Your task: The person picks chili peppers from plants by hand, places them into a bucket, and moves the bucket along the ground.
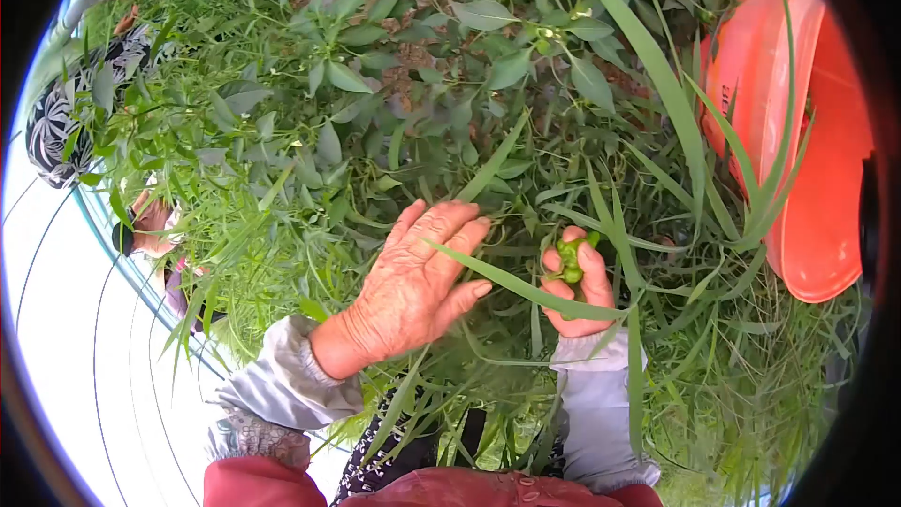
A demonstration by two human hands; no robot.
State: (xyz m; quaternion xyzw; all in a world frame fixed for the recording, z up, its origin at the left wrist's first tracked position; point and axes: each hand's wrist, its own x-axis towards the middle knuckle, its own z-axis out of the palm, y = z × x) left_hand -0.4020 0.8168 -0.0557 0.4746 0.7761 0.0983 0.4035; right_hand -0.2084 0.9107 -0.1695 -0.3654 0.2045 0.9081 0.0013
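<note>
My right hand (pixel 593 293) is closed around small, lumpy green peppers (pixel 571 261), which show between the thumb and fingers. Left of it, my left hand (pixel 418 272) reaches into the pepper plants (pixel 441 145), its fingers bent a little and the thumb held apart. Nothing shows in that hand, and its fingertips are near thin stems and leaves. A long grass blade (pixel 526 291) crosses in front of both hands. Both forearms wear grey sleeves.
An orange-red plastic tub (pixel 788 131) stands tilted among the leaves on the right. Tall grass blades (pixel 657 66) hang before it. Two people are partly visible on the left, one with patterned clothing (pixel 61 131). Dense weeds surround the plants.
</note>
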